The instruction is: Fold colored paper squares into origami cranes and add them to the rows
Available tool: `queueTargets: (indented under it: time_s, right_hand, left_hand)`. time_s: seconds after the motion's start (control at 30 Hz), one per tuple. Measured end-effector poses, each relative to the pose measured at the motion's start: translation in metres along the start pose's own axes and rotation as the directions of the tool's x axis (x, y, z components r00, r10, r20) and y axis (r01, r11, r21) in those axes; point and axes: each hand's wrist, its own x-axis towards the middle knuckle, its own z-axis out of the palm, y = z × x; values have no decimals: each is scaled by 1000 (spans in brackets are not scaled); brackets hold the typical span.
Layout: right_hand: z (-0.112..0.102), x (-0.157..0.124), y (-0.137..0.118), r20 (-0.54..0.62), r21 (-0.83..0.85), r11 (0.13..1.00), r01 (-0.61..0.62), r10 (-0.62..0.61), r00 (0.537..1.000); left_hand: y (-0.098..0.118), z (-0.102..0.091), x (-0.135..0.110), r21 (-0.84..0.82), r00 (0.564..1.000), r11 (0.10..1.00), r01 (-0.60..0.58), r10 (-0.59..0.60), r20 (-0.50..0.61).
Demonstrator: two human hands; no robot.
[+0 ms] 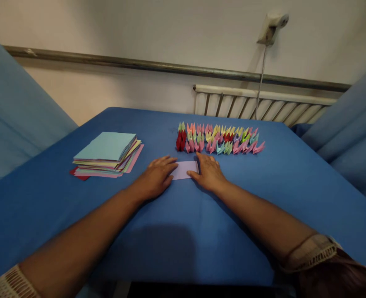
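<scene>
A folded strip of lilac paper (pixel 184 170) lies flat on the blue-covered table, its long side running left to right. At its left end, my left hand (pixel 159 174) rests with the fingers stretched forward and the thumb apart. My right hand (pixel 210 171) lies over the other end, thumb on the paper and index finger reaching to the far corner. Both hands look open, pressing the strip rather than wrapped round it. Just beyond are rows of small folded paper cranes (pixel 212 145) in pink, red, yellow, green and blue.
A tall, uneven stack of coloured paper sheets (pixel 108 147) stands at the left, light blue on top. Blue curtains hang on both sides. Behind the table are a wall rail (pixel 139 64), a radiator (pixel 232 101) and a socket (pixel 271 29) with a hanging cord.
</scene>
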Motion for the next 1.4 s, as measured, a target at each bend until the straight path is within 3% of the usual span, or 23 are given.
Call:
queueTargets:
  time_s: [0.1, 0.33, 0.43, 0.5, 0.57, 0.67, 0.8, 0.9, 1.0, 1.1, 1.2, 1.3, 1.4]
  right_hand:
    - [0, 4, 0, 39, -26, 999, -26, 27, 999]
    - [-6, 3, -7, 53, -63, 998, -22, 26, 998]
    - [-6, -7, -19, 32, -94, 986, 138, -135, 990]
    - [-4, -16, -27, 119, -82, 967, 242, -232, 965]
    - [-1, -24, -32, 215, -55, 961, 272, -255, 943]
    - [1, -30, -34, 274, -60, 954, 293, -266, 924]
    - [-1, -32, -33, 292, -101, 955, 279, -240, 926]
    - [-4, -35, -33, 275, -120, 957, 263, -222, 936]
    - [-8, -39, -33, 261, -114, 934, 338, -300, 918]
    - [-9, -40, -35, 290, -91, 912, 400, -360, 887]
    - [-9, -40, -37, 300, -75, 924, 376, -339, 892]
    - [-11, -39, -39, 287, -85, 928, 363, -326, 901]
    - [-15, -38, -41, 285, -141, 927, 347, -298, 911]
  left_hand:
    - [-1, 4, 7, -55, 1000, 998, -9, 10, 23]
    - [-7, 5, 15, 4, 989, 989, 145, -145, -33]
    - [9, 7, 8, 27, 998, 997, 66, -65, -12]
    - [23, 11, 2, -9, 999, 1000, -12, 12, 47]
    - [33, 14, -5, -45, 991, 996, -74, 78, 109]
    - [39, 15, -13, -31, 984, 996, -87, 91, 154]
    - [34, 9, -17, 41, 974, 999, 17, -26, 226]
    - [28, 7, -19, 77, 970, 993, 95, -110, 219]
    - [22, 7, -21, 92, 970, 989, 119, -135, 201]
    - [23, 5, -23, 93, 974, 990, 106, -122, 192]
    - [32, -1, -27, 72, 982, 997, 23, -35, 184]
    - [44, -8, -33, 42, 963, 997, -69, 55, 264]
    - [48, -14, -36, 109, 947, 994, -29, -8, 322]
